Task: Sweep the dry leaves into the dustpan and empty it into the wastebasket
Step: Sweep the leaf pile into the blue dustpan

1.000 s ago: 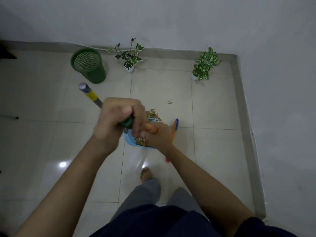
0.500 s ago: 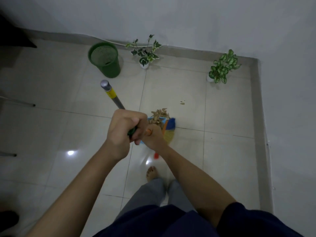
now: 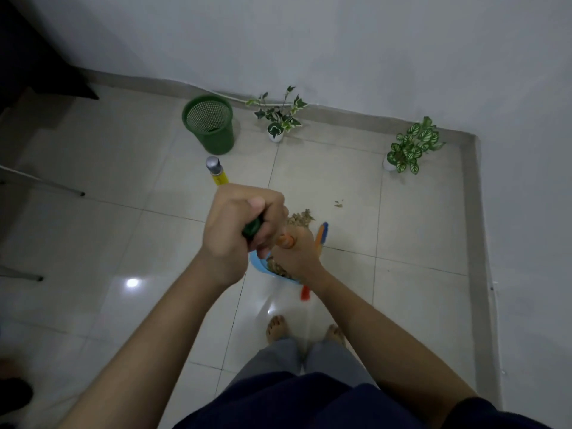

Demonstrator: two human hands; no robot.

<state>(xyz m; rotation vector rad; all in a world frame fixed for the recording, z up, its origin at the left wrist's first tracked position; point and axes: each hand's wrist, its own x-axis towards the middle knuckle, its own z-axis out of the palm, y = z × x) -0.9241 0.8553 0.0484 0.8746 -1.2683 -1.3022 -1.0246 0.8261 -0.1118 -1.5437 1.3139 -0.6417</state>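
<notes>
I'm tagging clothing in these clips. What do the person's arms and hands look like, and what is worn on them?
Both forearms are bare; the left hand and right hand wear no gloves, and no rings, watch or bracelet show. A dark navy short sleeve covers the right upper arm at the frame's lower edge. The left arm's sleeve is out of view.
</notes>
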